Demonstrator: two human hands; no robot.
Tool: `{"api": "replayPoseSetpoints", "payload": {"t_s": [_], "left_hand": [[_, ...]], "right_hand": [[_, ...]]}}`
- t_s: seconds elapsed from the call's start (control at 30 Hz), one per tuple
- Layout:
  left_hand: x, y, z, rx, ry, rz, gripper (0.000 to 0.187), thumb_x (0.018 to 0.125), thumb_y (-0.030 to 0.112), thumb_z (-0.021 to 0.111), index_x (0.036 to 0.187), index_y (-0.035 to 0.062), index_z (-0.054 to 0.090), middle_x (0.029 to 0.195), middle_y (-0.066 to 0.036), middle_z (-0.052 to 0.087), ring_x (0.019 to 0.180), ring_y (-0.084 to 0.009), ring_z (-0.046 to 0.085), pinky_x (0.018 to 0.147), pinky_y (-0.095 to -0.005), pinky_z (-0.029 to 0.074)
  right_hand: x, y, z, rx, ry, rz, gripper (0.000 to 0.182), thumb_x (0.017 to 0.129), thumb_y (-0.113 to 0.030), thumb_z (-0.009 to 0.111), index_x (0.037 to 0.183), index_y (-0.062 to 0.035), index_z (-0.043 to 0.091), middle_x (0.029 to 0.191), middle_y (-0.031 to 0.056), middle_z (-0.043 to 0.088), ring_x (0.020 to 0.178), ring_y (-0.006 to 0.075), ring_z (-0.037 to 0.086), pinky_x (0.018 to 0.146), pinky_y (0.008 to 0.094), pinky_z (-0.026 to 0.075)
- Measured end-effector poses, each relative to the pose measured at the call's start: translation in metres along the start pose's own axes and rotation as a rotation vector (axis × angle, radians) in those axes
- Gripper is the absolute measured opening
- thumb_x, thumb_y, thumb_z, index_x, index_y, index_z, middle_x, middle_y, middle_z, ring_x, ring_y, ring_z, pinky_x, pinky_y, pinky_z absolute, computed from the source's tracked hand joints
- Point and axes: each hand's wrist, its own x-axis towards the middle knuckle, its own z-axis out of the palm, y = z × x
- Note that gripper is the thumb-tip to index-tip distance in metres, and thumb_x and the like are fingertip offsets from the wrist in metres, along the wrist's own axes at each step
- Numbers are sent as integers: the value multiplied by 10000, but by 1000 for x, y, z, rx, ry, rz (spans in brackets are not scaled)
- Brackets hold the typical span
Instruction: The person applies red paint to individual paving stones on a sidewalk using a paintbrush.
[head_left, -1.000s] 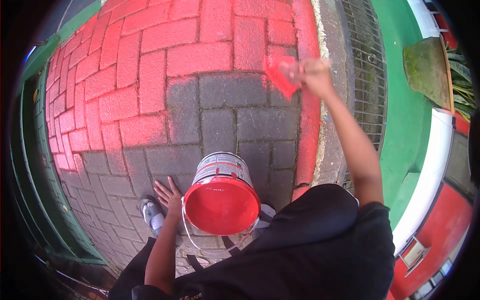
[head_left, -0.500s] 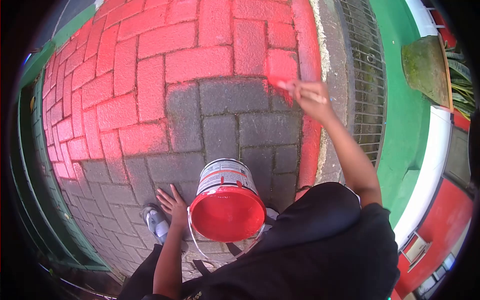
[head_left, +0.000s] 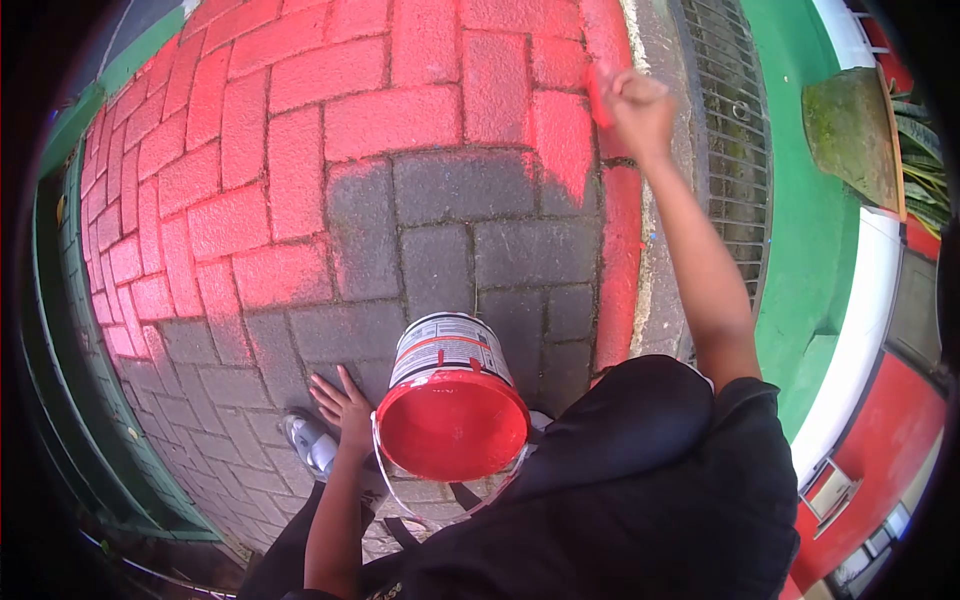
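My right hand (head_left: 642, 112) is closed around a paintbrush whose red bristles (head_left: 601, 98) touch the red strip at the right edge of the paving. Most of the brush handle is hidden by the fingers. My left hand (head_left: 343, 408) rests with spread fingers on unpainted grey bricks, beside the paint bucket. The bucket (head_left: 455, 425), white-labelled with red drips, leans with its open mouth toward me and has red paint inside. Red paint covers the upper bricks (head_left: 395, 122); grey bricks (head_left: 465, 188) lie between them and the bucket.
A metal drain grate (head_left: 738, 150) runs along the right, past a rough concrete edge (head_left: 668, 130). Beyond it are a green surface (head_left: 790, 230) and a mossy planter (head_left: 845, 130). My sandalled foot (head_left: 313, 443) stands left of the bucket. Green metalwork (head_left: 60, 350) borders the left.
My right hand has moved up and to the right with the brush, from the small brick to the edge strip. More red now covers that small brick. My left hand stays in place.
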Motion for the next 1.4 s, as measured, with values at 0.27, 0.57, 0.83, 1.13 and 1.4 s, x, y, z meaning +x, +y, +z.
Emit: {"api": "replayPoseSetpoints", "payload": {"t_s": [0.27,0.57,0.83,1.13,1.4], "left_hand": [[-2,0,-1,-16,-31,-7,1173,838,329,759,1635,95,-70,1601,-364,-265,1466,-619,-202,1146,-748,20],[-5,8,-11,-25,-36,-18,1173,845,353,760,1638,108,-70,1605,-363,-257,1469,-622,-188,1149,-746,38],[-4,6,-8,-5,-13,-3,1165,854,383,745,1637,105,-71,1607,-370,-241,1470,-629,-172,1140,-758,55],[1,-1,4,28,40,-12,1110,884,399,710,1643,120,-50,1619,-362,-222,1480,-624,-142,1147,-748,68],[-2,2,-2,9,23,-24,1125,874,405,726,1644,132,-48,1620,-348,-239,1481,-612,-165,1151,-742,44]], "right_hand": [[-52,-50,-25,-76,-333,314,269,800,-42,771,707,-81,521,661,-25,543,573,89,527,539,298,431],[51,22,-4,175,-23,283,224,841,-42,762,818,-103,547,689,23,616,538,118,628,425,250,435],[-87,-21,-41,337,-55,576,258,882,7,715,739,-107,533,614,-4,615,499,79,597,452,246,440],[-39,9,-24,252,-93,428,241,857,-31,757,777,-109,543,683,13,657,541,100,655,454,237,477],[-56,14,-14,274,-59,217,232,862,21,711,744,-85,542,739,-50,627,764,15,592,607,209,447]]}}
